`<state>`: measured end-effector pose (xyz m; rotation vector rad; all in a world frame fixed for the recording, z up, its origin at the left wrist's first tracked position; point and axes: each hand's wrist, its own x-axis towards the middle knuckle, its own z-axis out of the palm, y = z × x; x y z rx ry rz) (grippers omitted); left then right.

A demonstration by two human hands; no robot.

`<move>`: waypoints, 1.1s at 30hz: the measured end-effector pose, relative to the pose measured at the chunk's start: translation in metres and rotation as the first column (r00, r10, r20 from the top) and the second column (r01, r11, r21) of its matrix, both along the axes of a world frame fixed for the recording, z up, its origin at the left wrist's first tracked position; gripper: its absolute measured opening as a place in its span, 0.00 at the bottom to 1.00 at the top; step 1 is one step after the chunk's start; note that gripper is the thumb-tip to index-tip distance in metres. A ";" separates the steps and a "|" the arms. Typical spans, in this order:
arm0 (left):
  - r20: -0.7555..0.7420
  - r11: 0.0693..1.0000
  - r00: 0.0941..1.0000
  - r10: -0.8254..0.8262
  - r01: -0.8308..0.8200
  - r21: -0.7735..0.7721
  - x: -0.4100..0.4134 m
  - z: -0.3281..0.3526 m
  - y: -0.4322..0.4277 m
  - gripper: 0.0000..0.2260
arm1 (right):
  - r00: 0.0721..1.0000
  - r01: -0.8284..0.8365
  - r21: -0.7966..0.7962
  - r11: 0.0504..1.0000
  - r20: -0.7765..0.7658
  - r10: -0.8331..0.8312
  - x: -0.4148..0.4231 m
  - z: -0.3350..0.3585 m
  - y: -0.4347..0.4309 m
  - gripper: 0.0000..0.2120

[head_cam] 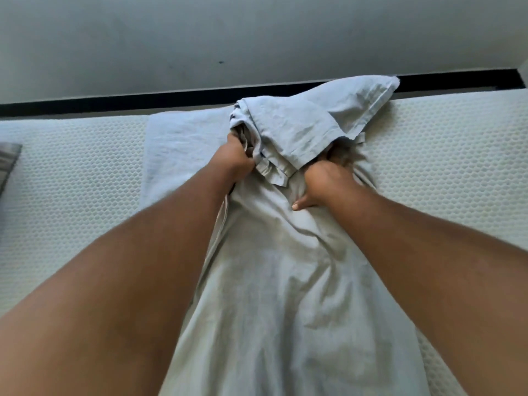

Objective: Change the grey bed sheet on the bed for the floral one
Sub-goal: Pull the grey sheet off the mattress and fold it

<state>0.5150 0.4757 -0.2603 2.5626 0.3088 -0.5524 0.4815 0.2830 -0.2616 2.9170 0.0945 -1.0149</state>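
A grey wall (200, 38) stands behind a black strip (114, 102); a striped grey item (7, 164) shows at left.

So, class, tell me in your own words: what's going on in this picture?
A person is stripping the bed. The left hand and right hand both grip the bunched-up grey sheet, which lies gathered in a strip down the middle of the bare white mattress. The floral sheet is not in view.
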 end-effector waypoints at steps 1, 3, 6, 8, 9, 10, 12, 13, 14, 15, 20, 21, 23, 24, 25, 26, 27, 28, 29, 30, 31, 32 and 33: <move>0.000 1.000 1.000 0.006 -0.006 0.004 0.005 0.001 0.001 0.30 | 0.999 0.018 -0.014 1.000 -0.051 -0.019 0.004 -0.009 0.001 0.61; 0.012 1.000 1.000 0.018 -0.018 0.014 0.014 0.001 0.003 0.27 | 0.989 0.040 -0.059 0.997 -0.143 -0.048 0.018 -0.022 0.005 0.69; 0.079 0.991 0.990 0.115 -0.120 0.066 0.025 0.001 0.000 0.25 | 0.961 0.071 -0.165 0.984 -0.253 -0.112 0.035 -0.035 0.010 0.79; 0.125 0.982 0.980 0.157 -0.169 0.085 0.034 0.004 -0.001 0.21 | 0.967 0.079 -0.135 0.988 -0.229 -0.109 0.035 -0.038 0.011 0.82; 0.145 0.980 0.972 0.183 -0.192 0.054 0.042 0.006 0.002 0.17 | 0.978 0.090 -0.092 0.992 -0.180 -0.106 0.028 -0.035 0.009 0.81; 0.194 0.968 0.950 0.246 -0.251 0.002 0.051 0.014 0.005 0.14 | 0.986 0.096 -0.058 0.994 -0.129 -0.103 0.024 -0.033 0.008 0.80; 0.279 0.891 0.847 0.452 -0.442 -0.102 0.076 0.022 0.033 0.14 | 0.997 0.069 0.012 0.998 -0.016 -0.069 0.014 -0.029 0.006 0.76; 0.286 0.822 0.771 0.569 -0.541 -0.179 0.085 0.024 0.048 0.16 | 0.999 0.041 0.035 0.999 0.026 -0.042 0.012 -0.028 0.006 0.75; 0.268 0.746 0.696 0.666 -0.626 -0.228 0.093 0.021 0.067 0.17 | 0.998 0.032 0.060 0.998 0.055 -0.035 0.011 -0.027 0.006 0.76; 0.221 0.679 0.642 0.734 -0.691 -0.249 0.097 0.016 0.084 0.17 | 0.997 0.035 0.081 0.996 0.068 -0.040 0.012 -0.028 0.006 0.76; 0.259 0.484 0.443 0.858 -0.866 -0.123 0.088 -0.004 0.122 0.21 | 0.997 0.035 0.081 0.996 0.069 -0.040 0.014 -0.030 0.007 0.77; 0.318 0.555 0.525 0.789 -0.832 -0.004 0.079 -0.004 0.115 0.23 | 0.997 0.038 0.075 0.996 0.059 -0.043 0.015 -0.030 0.008 0.77; 0.579 0.787 0.744 0.334 -0.558 0.264 0.050 0.007 0.091 0.26 | 0.998 0.046 0.058 0.997 0.034 -0.048 0.017 -0.029 0.011 0.76; 0.644 0.888 0.765 -0.017 -0.284 0.361 0.040 0.010 0.079 0.24 | 0.998 0.049 0.050 0.998 0.024 -0.050 0.018 -0.028 0.012 0.76; 0.637 0.893 0.696 -0.332 0.016 0.449 0.031 0.007 0.068 0.20 | 0.998 0.051 0.046 0.998 0.023 -0.052 0.018 -0.028 0.012 0.76; 0.540 0.827 0.649 -0.536 0.273 0.492 0.024 0.004 0.059 0.15 | 0.998 0.055 0.044 0.998 0.024 -0.056 0.019 -0.028 0.012 0.76; 0.415 0.735 0.613 -0.672 0.485 0.473 0.017 0.002 0.048 0.10 | 0.998 0.060 0.044 0.997 0.025 -0.061 0.019 -0.028 0.012 0.77; 0.305 0.646 0.570 -0.763 0.640 0.417 0.011 -0.001 0.039 0.09 | 0.998 0.064 0.044 0.997 0.022 -0.065 0.019 -0.028 0.013 0.77; 0.248 0.570 0.513 -0.822 0.752 0.332 0.005 -0.002 0.030 0.10 | 0.998 0.068 0.043 0.997 0.016 -0.068 0.019 -0.029 0.013 0.77; 0.197 0.526 0.488 -0.851 0.796 0.299 0.003 -0.004 0.025 0.12 | 0.998 0.067 0.042 0.997 0.012 -0.068 0.019 -0.029 0.013 0.77; 0.189 0.532 0.498 -0.846 0.767 0.360 0.009 -0.009 0.025 0.15 | 0.998 0.065 0.042 0.997 0.014 -0.066 0.019 -0.029 0.014 0.77; 0.210 0.644 0.624 -0.752 0.630 0.434 0.024 -0.016 0.031 0.19 | 0.998 0.063 0.045 0.997 0.022 -0.064 0.019 -0.029 0.013 0.77; 0.204 0.770 0.794 -0.573 0.437 0.465 0.040 -0.017 0.040 0.24 | 0.997 0.062 0.051 0.997 0.034 -0.064 0.018 -0.030 0.013 0.77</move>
